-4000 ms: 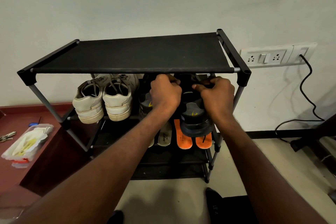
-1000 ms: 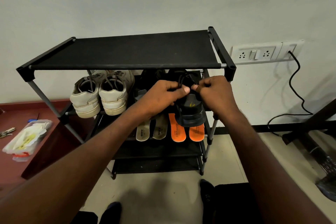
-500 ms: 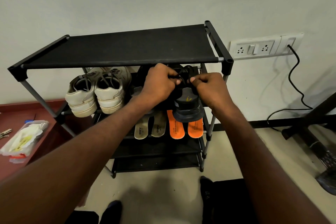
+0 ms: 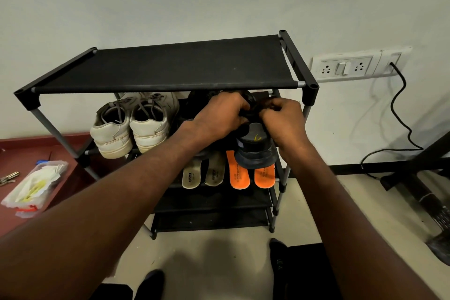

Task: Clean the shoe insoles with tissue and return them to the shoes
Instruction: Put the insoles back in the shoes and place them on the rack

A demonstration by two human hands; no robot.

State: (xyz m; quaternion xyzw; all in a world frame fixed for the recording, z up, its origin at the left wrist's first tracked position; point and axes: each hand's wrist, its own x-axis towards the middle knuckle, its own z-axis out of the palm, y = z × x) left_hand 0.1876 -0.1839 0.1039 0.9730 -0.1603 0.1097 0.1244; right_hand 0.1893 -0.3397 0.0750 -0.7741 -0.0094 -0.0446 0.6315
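A dark sports shoe [image 4: 255, 153] sits heel-out at the right of the rack's second shelf. My left hand [image 4: 219, 117] and my right hand [image 4: 283, 119] both pinch its dark laces [image 4: 253, 106] at the shoe's top, fingers curled. On the shelf below lie two beige insoles [image 4: 203, 174] and two orange insoles [image 4: 250, 175], side by side. A second dark shoe [image 4: 197, 100] stands behind my left hand, mostly hidden. A clear tub of white tissue [image 4: 34, 186] rests on the red ledge at the left.
A pair of cream sneakers [image 4: 132, 124] fills the left of the second shelf. The black shoe rack [image 4: 170, 68] stands against the wall. A socket panel [image 4: 350, 67] with a black cable [image 4: 399, 109] lies to the right. Keys [image 4: 8, 178] lie at the far left.
Both hands stay on the dark shoe's laces, shifting slightly up towards the top shelf's edge. The view has drifted a little; the insoles and sneakers have not moved.
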